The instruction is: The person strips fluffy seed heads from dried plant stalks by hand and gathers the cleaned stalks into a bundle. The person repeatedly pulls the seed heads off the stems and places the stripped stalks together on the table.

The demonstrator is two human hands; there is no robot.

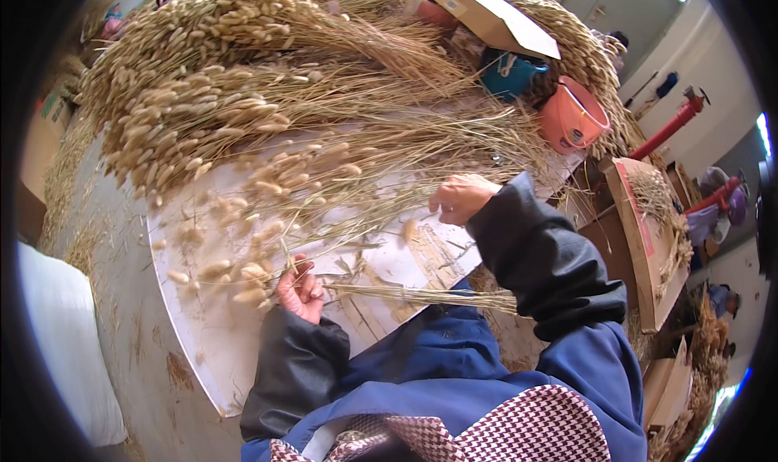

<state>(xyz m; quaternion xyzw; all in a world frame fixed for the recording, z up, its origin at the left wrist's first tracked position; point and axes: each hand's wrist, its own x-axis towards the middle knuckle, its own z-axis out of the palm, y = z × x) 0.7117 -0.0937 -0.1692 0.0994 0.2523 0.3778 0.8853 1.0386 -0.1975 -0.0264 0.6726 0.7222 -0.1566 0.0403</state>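
My left hand (301,293) is closed around a small bunch of dried bunny-tail grass (405,295). Fluffy heads (253,274) stick out on its left side, and thin stems run right toward my right forearm. Further up and to the right, my right hand (462,198) has its fingers curled at the ends of more grass stems (356,228) lying across the table; the fingertips are partly hidden. A single loose head (409,232) rests just below that hand. Both forearms wear black sleeve covers.
A large heap of dried grass (203,113) covers the far side of the white tabletop (194,324). At the back right stand a pink bucket (574,117), a teal bucket (512,74) and a cardboard box (494,20). Another carton (644,243) lies right; a white sack (65,340) stands left.
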